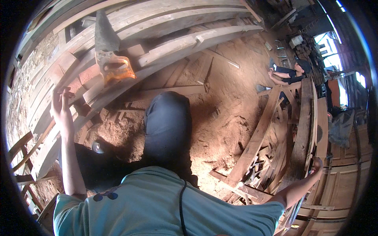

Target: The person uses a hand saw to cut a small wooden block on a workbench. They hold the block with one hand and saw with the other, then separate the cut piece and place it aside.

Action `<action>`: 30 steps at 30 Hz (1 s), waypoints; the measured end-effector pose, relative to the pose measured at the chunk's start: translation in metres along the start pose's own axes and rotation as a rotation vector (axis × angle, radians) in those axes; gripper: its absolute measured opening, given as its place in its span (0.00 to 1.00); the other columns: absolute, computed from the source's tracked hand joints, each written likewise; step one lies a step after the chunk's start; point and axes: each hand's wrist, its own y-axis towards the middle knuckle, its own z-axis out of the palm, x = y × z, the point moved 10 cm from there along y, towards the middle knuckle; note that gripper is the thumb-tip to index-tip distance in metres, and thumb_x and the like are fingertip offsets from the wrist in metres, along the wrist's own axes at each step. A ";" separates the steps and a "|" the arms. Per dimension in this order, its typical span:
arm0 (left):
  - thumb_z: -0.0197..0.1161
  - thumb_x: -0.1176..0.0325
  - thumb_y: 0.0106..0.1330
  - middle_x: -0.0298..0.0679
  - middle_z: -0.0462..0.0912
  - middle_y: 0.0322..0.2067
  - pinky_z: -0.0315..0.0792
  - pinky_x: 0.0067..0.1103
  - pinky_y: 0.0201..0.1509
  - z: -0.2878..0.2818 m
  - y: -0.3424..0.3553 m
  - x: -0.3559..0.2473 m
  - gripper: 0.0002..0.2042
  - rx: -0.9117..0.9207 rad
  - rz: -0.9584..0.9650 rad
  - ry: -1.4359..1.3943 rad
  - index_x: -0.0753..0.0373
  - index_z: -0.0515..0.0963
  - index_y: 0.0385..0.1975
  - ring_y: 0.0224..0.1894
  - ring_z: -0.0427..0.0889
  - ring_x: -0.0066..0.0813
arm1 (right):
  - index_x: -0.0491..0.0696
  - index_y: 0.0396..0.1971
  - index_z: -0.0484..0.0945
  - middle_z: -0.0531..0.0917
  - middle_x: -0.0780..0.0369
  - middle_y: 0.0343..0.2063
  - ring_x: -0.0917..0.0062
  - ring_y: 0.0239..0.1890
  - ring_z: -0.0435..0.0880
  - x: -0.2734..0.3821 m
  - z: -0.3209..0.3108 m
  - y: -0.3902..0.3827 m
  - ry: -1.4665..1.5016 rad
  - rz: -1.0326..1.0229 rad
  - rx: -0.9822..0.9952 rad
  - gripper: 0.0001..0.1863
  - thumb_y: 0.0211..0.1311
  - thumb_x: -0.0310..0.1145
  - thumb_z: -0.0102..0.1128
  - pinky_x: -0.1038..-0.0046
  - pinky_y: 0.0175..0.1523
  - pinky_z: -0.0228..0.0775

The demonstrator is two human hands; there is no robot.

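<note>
My left hand is raised at the left beside a stack of long pale wooden pieces. Its fingers are stretched and apart, with nothing seen between them. To the right of that hand a handsaw with an orange-brown handle lies across the timber. My right arm reaches far out to the right. There my right hand is at the near end of a dark upright-edged plank; its fingers are mostly hidden, so whether it grips the plank cannot be told.
Sawdust covers the floor. Boards frame a heap of wood offcuts at the right. Another person sits low at the far right, hands together. Wooden panels lie at the right edge, and loose battens lie ahead.
</note>
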 end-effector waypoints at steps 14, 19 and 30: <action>0.60 0.59 0.79 0.38 0.83 0.42 0.73 0.24 0.53 0.013 0.007 0.010 0.18 0.021 -0.048 -0.024 0.63 0.76 0.60 0.45 0.81 0.24 | 0.64 0.73 0.67 0.82 0.50 0.53 0.52 0.52 0.84 0.193 -0.015 -0.331 -0.453 -0.438 -1.230 0.43 0.61 0.67 0.65 0.48 0.49 0.81; 0.62 0.59 0.77 0.37 0.84 0.40 0.73 0.23 0.52 0.007 0.005 0.005 0.18 0.001 -0.012 -0.048 0.63 0.77 0.59 0.43 0.82 0.22 | 0.49 0.70 0.68 0.81 0.50 0.54 0.54 0.54 0.83 0.218 0.044 -0.414 -0.105 -0.811 -1.303 0.43 0.62 0.58 0.71 0.54 0.55 0.79; 0.59 0.69 0.77 0.41 0.86 0.42 0.78 0.24 0.50 -0.004 0.002 -0.009 0.15 -0.078 0.045 -0.079 0.66 0.76 0.60 0.41 0.84 0.25 | 0.40 0.67 0.66 0.78 0.59 0.51 0.74 0.47 0.79 0.265 0.409 -0.450 2.237 -0.232 1.732 0.36 0.71 0.51 0.65 0.75 0.53 0.76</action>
